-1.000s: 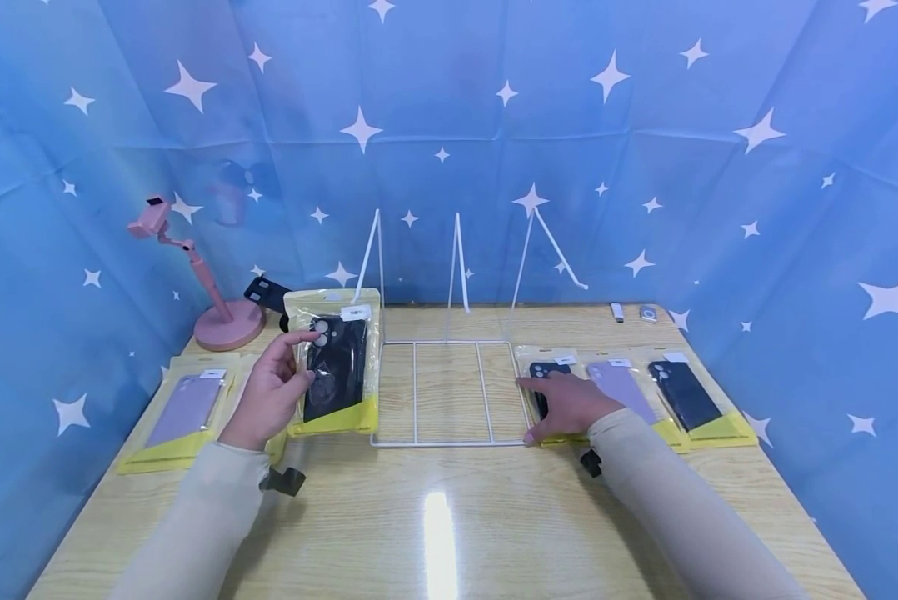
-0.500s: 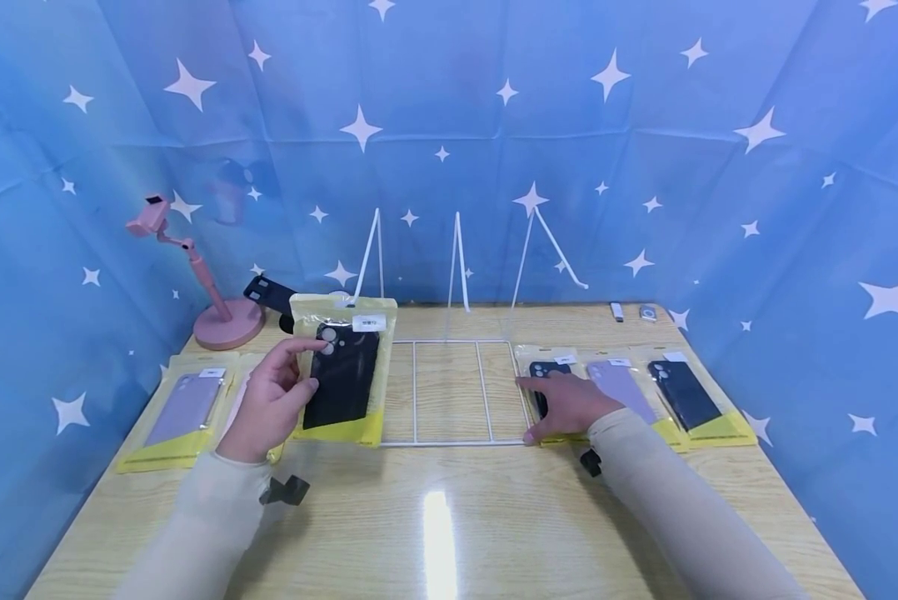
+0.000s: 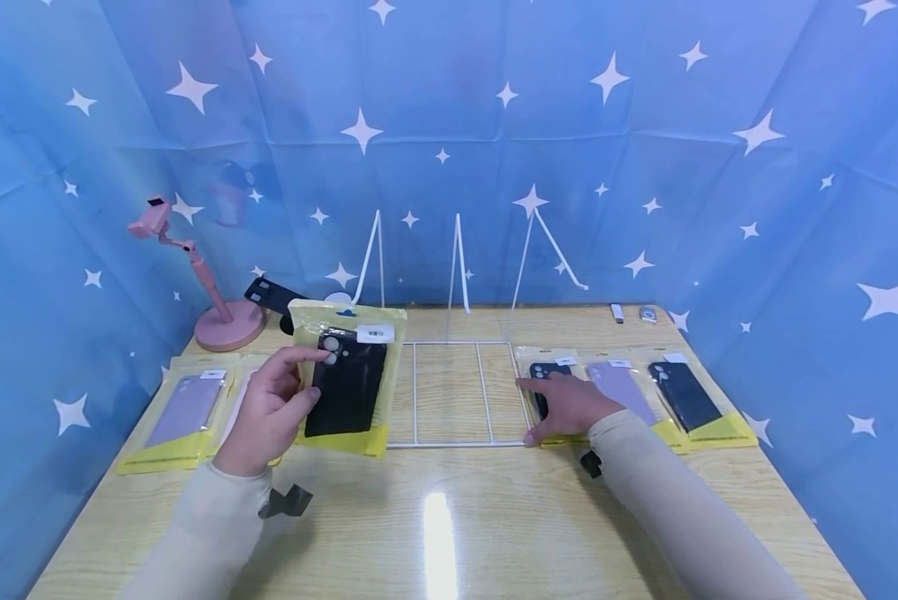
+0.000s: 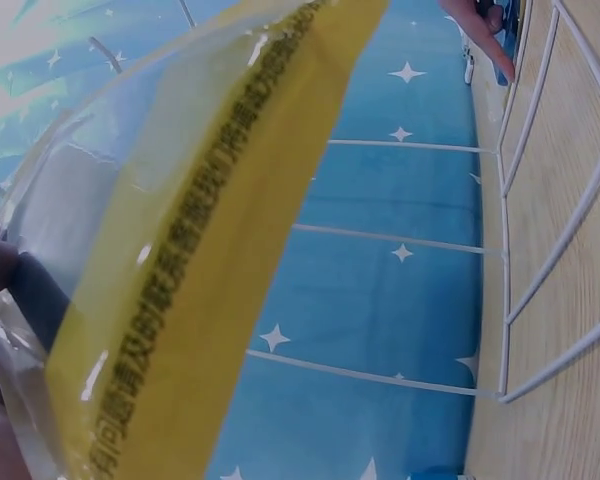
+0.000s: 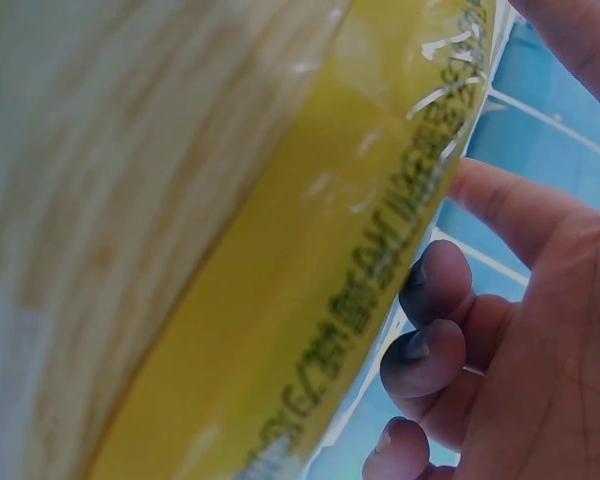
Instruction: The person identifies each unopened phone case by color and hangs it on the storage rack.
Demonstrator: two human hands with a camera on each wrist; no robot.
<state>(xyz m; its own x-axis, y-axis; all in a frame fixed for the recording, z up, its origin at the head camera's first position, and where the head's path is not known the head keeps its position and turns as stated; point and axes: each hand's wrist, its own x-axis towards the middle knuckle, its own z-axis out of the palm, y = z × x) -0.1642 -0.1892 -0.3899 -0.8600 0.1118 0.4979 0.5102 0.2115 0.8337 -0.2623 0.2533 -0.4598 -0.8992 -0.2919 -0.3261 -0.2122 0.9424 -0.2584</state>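
Note:
My left hand pinches the left edge of a packaged phone case, held upright above the table at the left of the white wire rack. The case is black, in a clear bag with a white label and yellow bottom. The left wrist view shows the yellow strip close up. My right hand rests at the rack's right edge, thumb and index finger extended and nothing seen gripped. It partly covers a bagged black phone case. In the right wrist view its other fingertips bend beside a bag.
Bagged purple and black cases lie at the right. Another bagged purple case lies at the left. A pink stand and black object stand behind. Three white prongs rise from the rack. Two small items lie at back right.
My left hand has brought the bagged case slightly right and toward me, from beneath the left prong's tip. The right hand stays at the rack's edge.

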